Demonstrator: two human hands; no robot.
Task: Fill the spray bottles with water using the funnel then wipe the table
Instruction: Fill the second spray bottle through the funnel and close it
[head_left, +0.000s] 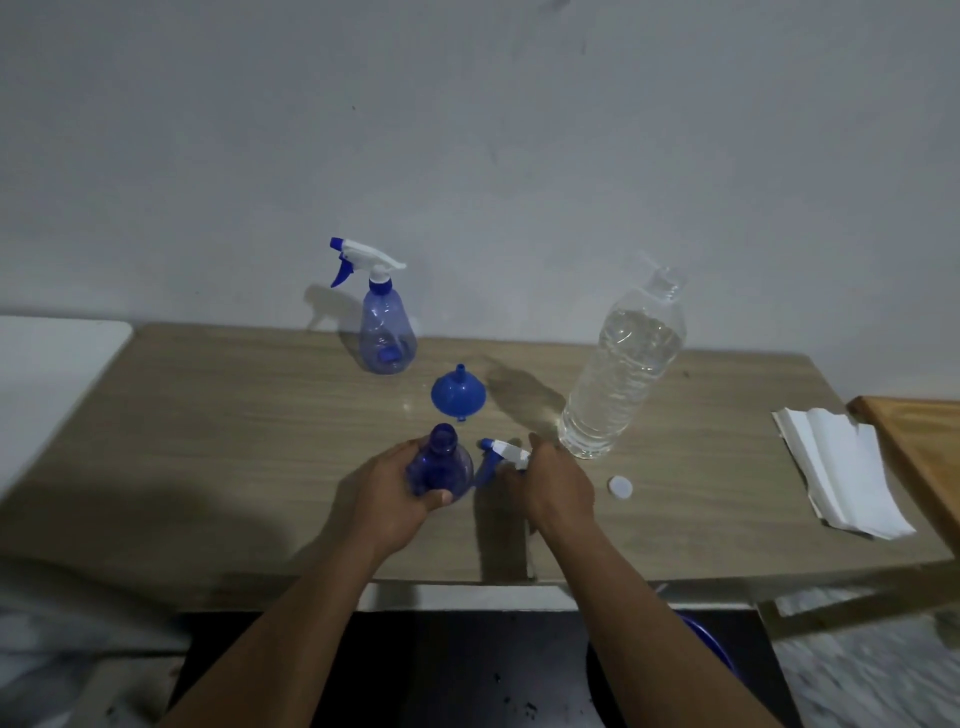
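My left hand (402, 491) grips an open blue spray bottle (440, 462) standing near the table's front middle, its neck bare. My right hand (556, 486) holds that bottle's blue-and-white trigger head (501, 453) just to the right of it, low over the table. A blue funnel (458, 397) rests upside down on the table behind the bottle. A second blue spray bottle (387, 325) with its trigger head on stands at the back. A large clear water bottle (623, 374), uncapped and mostly full, stands to the right. Its white cap (620, 487) lies beside my right hand.
A stack of white paper towels (841, 467) lies at the right end of the wooden table (208, 441). A wooden board (919, 447) abuts the right edge. A white surface (47, 384) sits to the left. The wall runs directly behind the table.
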